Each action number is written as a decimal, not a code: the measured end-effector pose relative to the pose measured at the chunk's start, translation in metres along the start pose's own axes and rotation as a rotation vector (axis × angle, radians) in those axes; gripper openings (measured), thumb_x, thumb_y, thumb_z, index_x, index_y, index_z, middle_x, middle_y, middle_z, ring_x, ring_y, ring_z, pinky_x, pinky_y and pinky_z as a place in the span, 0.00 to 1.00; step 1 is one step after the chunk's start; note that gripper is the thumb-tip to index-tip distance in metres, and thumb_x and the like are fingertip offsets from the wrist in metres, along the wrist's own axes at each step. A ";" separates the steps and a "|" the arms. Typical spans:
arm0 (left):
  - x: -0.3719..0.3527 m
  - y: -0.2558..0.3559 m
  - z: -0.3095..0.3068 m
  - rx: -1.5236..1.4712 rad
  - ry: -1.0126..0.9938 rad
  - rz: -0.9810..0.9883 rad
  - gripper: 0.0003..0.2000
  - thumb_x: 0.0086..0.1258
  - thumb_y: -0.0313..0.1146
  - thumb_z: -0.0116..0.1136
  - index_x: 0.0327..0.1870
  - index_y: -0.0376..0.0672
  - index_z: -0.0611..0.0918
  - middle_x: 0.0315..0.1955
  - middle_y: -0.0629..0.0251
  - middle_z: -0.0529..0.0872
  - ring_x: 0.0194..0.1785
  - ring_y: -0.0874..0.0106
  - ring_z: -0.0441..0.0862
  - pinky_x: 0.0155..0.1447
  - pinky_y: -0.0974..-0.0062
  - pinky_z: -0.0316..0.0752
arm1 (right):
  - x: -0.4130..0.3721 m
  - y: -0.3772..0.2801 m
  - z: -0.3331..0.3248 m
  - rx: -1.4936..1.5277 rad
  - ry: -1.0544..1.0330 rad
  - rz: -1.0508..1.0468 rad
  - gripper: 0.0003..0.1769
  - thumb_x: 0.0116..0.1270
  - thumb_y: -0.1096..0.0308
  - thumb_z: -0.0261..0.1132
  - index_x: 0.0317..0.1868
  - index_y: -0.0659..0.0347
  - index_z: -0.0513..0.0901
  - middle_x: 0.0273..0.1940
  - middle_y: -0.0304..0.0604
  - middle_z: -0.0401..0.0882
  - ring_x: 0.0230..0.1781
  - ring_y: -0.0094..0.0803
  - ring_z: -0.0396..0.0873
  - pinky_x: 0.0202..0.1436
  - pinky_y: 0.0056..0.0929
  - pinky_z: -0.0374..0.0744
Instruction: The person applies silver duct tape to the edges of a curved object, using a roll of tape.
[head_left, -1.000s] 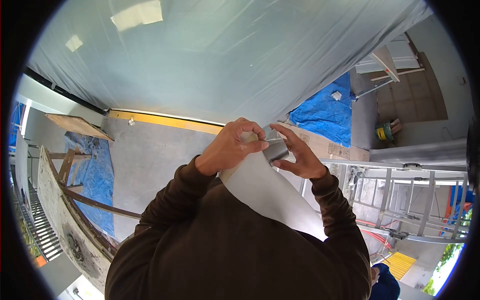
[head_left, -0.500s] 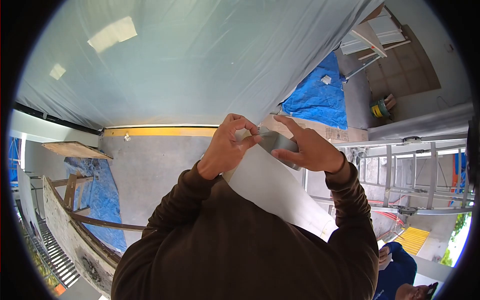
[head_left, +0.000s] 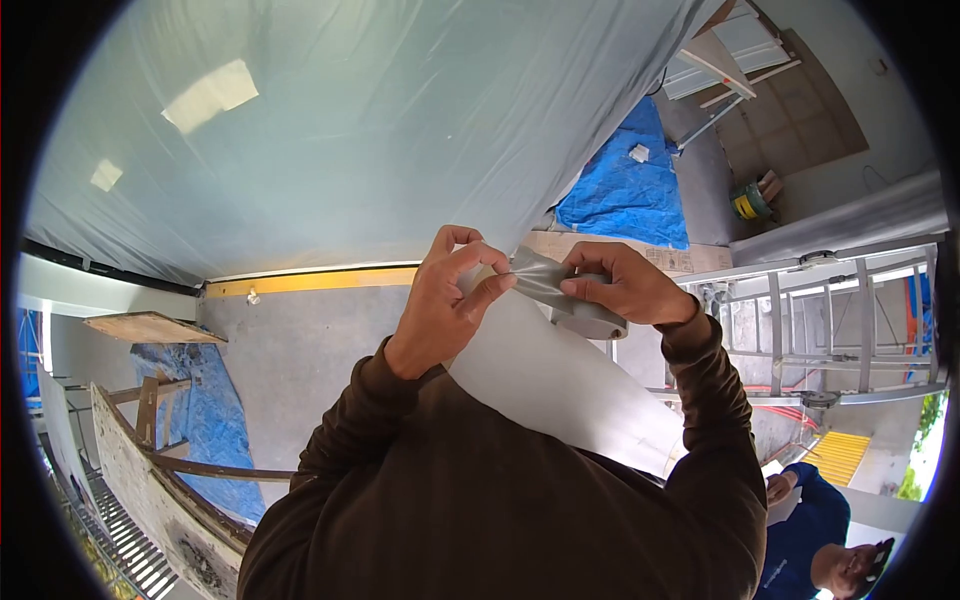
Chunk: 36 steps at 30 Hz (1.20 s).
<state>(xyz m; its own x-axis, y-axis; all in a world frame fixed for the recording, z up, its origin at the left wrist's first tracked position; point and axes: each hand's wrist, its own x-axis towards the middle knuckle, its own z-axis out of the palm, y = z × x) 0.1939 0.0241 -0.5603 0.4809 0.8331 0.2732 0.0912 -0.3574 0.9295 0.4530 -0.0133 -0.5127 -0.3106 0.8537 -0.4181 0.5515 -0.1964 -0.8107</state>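
My left hand (head_left: 440, 300) pinches the free end of a strip of grey tape (head_left: 538, 274) against the top end of a large roll of pale sheeting (head_left: 560, 380) that leans on my chest. My right hand (head_left: 625, 287) holds the grey tape roll (head_left: 592, 320) and also grips the strip, which stretches taut between the two hands. Both arms wear dark brown sleeves. A wide sheet of translucent plastic (head_left: 350, 140) hangs just beyond the hands.
An aluminium ladder (head_left: 830, 320) lies at the right. Blue tarps (head_left: 625, 195) cover parts of the grey floor (head_left: 290, 340) below. A wooden trestle (head_left: 150, 450) stands lower left. Another person in blue (head_left: 810, 530) is at the bottom right. Boards (head_left: 730, 50) lean at top right.
My right hand has pulled the tape roll to the right and downward, drawing out a longer strip. The view has tilted a little, and the person in blue shows more.
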 end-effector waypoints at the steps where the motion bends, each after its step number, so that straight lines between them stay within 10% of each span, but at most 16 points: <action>1: 0.000 0.003 0.001 -0.002 -0.008 0.009 0.07 0.66 0.28 0.69 0.42 0.41 0.83 0.42 0.64 0.76 0.51 0.67 0.73 0.58 0.70 0.70 | 0.003 0.008 0.001 0.029 0.049 -0.065 0.16 0.71 0.59 0.67 0.45 0.65 0.80 0.31 0.41 0.80 0.31 0.24 0.74 0.36 0.28 0.73; 6: -0.004 -0.001 0.002 -0.009 -0.035 -0.070 0.27 0.69 0.26 0.62 0.70 0.41 0.74 0.41 0.62 0.79 0.47 0.72 0.76 0.56 0.74 0.73 | 0.001 -0.001 -0.006 -0.014 0.267 -0.207 0.12 0.71 0.64 0.65 0.39 0.66 0.81 0.29 0.39 0.79 0.30 0.21 0.72 0.35 0.26 0.71; 12: -0.006 -0.002 0.007 -0.284 0.055 -0.242 0.35 0.69 0.21 0.56 0.78 0.39 0.60 0.43 0.60 0.86 0.44 0.77 0.80 0.52 0.78 0.75 | 0.007 -0.028 -0.009 -0.077 0.246 -0.148 0.14 0.69 0.62 0.65 0.38 0.68 0.82 0.25 0.39 0.77 0.28 0.21 0.72 0.34 0.28 0.72; 30: 0.005 -0.004 -0.005 -0.570 0.015 -0.545 0.16 0.75 0.29 0.60 0.57 0.26 0.77 0.39 0.57 0.91 0.38 0.79 0.85 0.44 0.80 0.81 | 0.018 -0.053 0.014 -0.227 0.325 0.007 0.14 0.66 0.62 0.66 0.35 0.68 0.81 0.32 0.55 0.82 0.36 0.44 0.81 0.46 0.38 0.77; 36: 0.009 -0.006 -0.007 -0.572 -0.029 -0.553 0.17 0.75 0.29 0.60 0.58 0.26 0.77 0.39 0.57 0.91 0.38 0.79 0.86 0.44 0.80 0.82 | 0.019 -0.043 0.015 -0.265 0.365 -0.063 0.13 0.67 0.63 0.68 0.35 0.66 0.80 0.24 0.43 0.79 0.25 0.26 0.75 0.33 0.30 0.73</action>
<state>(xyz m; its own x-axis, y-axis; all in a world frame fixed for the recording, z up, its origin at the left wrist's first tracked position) 0.1920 0.0366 -0.5615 0.5200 0.8123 -0.2642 -0.1350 0.3836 0.9136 0.4119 0.0047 -0.4919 -0.0831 0.9835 -0.1609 0.7344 -0.0488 -0.6769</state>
